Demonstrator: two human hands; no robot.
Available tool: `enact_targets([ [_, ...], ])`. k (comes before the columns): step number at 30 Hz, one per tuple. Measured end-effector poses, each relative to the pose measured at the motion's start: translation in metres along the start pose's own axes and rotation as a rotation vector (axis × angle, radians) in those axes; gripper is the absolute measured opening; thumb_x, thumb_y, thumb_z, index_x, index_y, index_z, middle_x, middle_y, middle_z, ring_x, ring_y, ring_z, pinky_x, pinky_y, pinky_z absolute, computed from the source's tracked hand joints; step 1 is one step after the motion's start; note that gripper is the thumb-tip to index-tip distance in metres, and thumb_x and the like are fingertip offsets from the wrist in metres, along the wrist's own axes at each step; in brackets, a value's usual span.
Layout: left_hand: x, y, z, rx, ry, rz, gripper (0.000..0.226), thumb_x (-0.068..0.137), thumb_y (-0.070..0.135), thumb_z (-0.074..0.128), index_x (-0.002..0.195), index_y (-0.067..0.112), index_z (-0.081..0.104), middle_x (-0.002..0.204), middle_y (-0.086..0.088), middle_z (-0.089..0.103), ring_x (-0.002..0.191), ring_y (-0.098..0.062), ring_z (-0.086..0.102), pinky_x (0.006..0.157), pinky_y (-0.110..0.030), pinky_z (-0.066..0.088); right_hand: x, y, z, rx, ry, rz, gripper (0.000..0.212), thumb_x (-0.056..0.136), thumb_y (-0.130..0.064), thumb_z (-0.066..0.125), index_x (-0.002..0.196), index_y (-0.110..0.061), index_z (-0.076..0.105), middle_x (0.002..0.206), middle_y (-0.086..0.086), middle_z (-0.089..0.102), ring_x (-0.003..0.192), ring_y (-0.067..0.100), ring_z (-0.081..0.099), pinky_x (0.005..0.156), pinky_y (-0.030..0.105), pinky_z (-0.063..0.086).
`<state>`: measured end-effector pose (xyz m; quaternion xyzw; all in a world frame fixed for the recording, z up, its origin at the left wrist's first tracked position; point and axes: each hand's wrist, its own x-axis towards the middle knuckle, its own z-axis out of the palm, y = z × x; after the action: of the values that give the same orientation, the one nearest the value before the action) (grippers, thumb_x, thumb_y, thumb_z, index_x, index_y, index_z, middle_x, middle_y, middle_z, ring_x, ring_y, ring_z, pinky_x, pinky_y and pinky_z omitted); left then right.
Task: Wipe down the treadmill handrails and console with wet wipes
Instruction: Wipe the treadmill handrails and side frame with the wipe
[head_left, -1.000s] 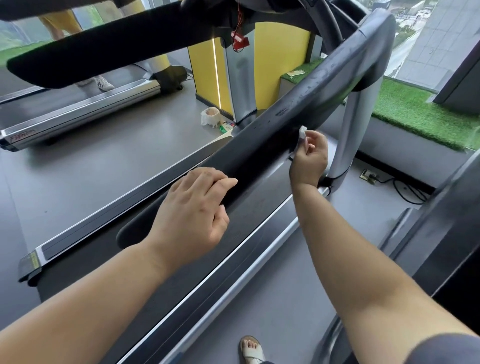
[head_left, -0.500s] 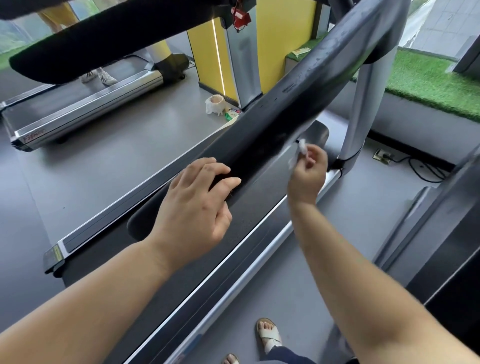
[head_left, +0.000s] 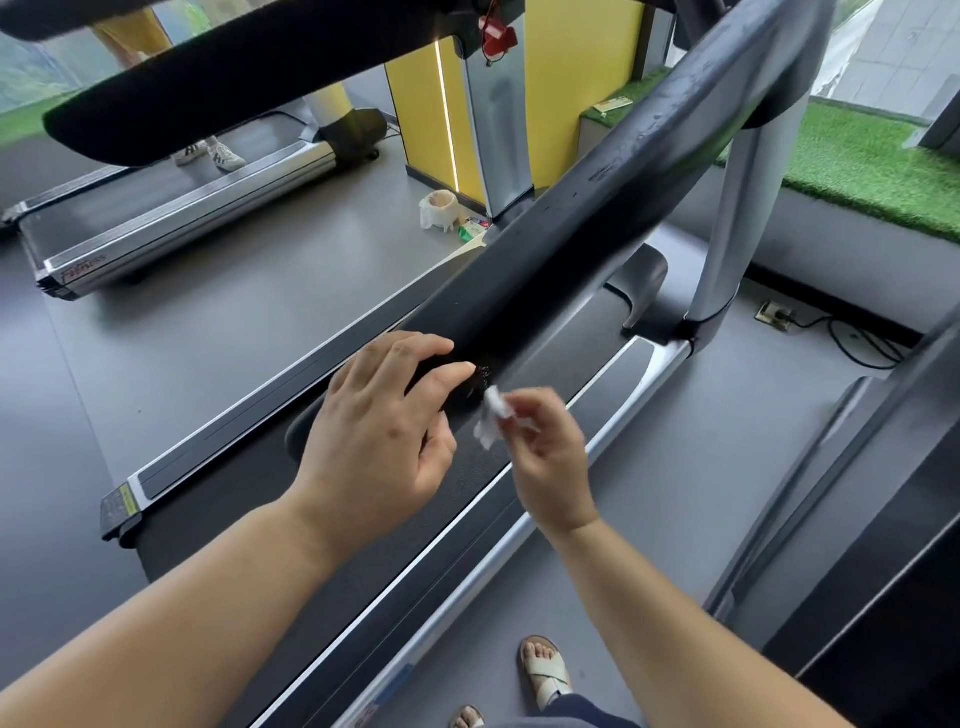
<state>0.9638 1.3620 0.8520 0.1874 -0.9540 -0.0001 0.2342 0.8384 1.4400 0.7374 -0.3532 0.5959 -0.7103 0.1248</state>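
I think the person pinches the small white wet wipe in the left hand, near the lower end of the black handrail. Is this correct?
Not quite: the head view shows the wet wipe pinched in the right hand, not the left. The left hand rests on the black handrail and holds nothing. The rest is right.

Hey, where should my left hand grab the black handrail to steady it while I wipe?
Probably its near, low end, from above. The handrail is a thick rounded bar slanting up and away, so fingers wrap over the far side, thumb on the near side. The left hand rests there now; the right hand pinches the wipe just beside it.
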Motion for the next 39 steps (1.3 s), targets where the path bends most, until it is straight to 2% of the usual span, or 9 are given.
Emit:
enact_targets([
  [5,-0.01,-0.009,-0.005,0.007,0.05,-0.074,0.042,0.08,0.021,0.045,0.113,0.009,0.068,0.115,-0.009,0.061,0.107,-0.024,0.046,0.093,-0.033,0.033,0.062,-0.018,-0.017,-0.104,0.537,-0.005,0.022,0.091,-0.014,0.062,0.096,-0.036,0.062,0.087,-0.011,0.057,0.075,-0.005,0.052,0.073,0.01,0.039],
  [11,-0.021,-0.012,-0.006,0.013,0.054,-0.083,0.044,0.08,0.022,0.044,0.115,0.009,0.066,0.116,-0.008,0.06,0.108,-0.023,0.046,0.091,-0.034,0.034,0.063,-0.018,0.022,-0.18,0.588,-0.106,0.014,0.089,0.002,0.058,0.098,0.002,0.069,0.087,0.006,0.054,0.081,-0.011,0.05,0.078,0.005,0.037],
  [13,-0.021,-0.012,-0.006,0.008,0.058,-0.083,0.044,0.08,0.022,0.044,0.115,0.009,0.066,0.117,-0.008,0.06,0.108,-0.023,0.045,0.091,-0.035,0.034,0.037,-0.019,0.034,-0.183,0.512,-0.215,0.013,0.087,0.008,0.059,0.094,0.004,0.069,0.087,0.007,0.053,0.086,-0.009,0.051,0.083,0.011,0.04],
  [18,-0.02,-0.012,-0.006,-0.037,0.06,-0.084,0.044,0.082,0.02,0.042,0.116,0.007,0.065,0.117,-0.007,0.061,0.109,-0.022,0.046,0.094,-0.033,0.035,-0.026,-0.024,0.028,-0.189,-0.039,-0.447,0.01,0.086,0.005,0.064,0.092,0.003,0.071,0.085,0.006,0.06,0.077,0.007,0.058,0.074,0.021,0.049],
  [25,-0.029,-0.017,-0.008,-0.092,0.061,-0.088,0.042,0.084,0.019,0.041,0.117,0.005,0.065,0.116,-0.008,0.06,0.109,-0.021,0.047,0.093,-0.035,0.041,0.043,-0.03,0.005,-0.153,0.438,-0.122,0.013,0.091,-0.012,0.063,0.103,-0.016,0.066,0.087,-0.005,0.059,0.077,0.01,0.057,0.072,0.017,0.044],
  [30,-0.039,-0.02,-0.008,-0.093,0.074,-0.098,0.042,0.084,0.018,0.041,0.117,0.005,0.064,0.117,-0.008,0.059,0.11,-0.022,0.047,0.097,-0.031,0.038,0.039,-0.029,0.037,-0.224,0.502,-0.175,0.014,0.087,0.005,0.059,0.097,0.003,0.07,0.087,0.005,0.054,0.083,-0.008,0.052,0.08,0.007,0.039],
  [33,-0.04,-0.021,-0.01,-0.117,0.086,-0.094,0.042,0.085,0.017,0.041,0.118,0.003,0.063,0.118,-0.01,0.06,0.11,-0.021,0.047,0.097,-0.027,0.034,0.005,-0.032,0.053,-0.219,0.345,-0.338,0.013,0.084,0.014,0.06,0.088,0.005,0.069,0.089,0.006,0.056,0.085,0.006,0.056,0.083,0.018,0.046],
  [37,-0.039,-0.022,-0.011,-0.142,0.104,-0.081,0.041,0.086,0.016,0.04,0.116,0.001,0.063,0.116,-0.011,0.061,0.109,-0.022,0.048,0.097,-0.027,0.035,-0.03,-0.044,0.04,-0.233,-0.198,-0.529,0.014,0.083,0.012,0.061,0.086,0.001,0.07,0.087,0.007,0.059,0.079,0.013,0.058,0.075,0.019,0.047],
  [39,-0.039,-0.022,-0.012,-0.15,0.096,-0.085,0.042,0.087,0.017,0.039,0.117,0.001,0.063,0.116,-0.01,0.061,0.109,-0.021,0.048,0.096,-0.028,0.035,-0.025,-0.047,0.027,-0.222,-0.165,-0.512,0.011,0.085,0.006,0.062,0.089,0.0,0.071,0.084,0.01,0.06,0.076,0.014,0.057,0.072,0.022,0.048],
])
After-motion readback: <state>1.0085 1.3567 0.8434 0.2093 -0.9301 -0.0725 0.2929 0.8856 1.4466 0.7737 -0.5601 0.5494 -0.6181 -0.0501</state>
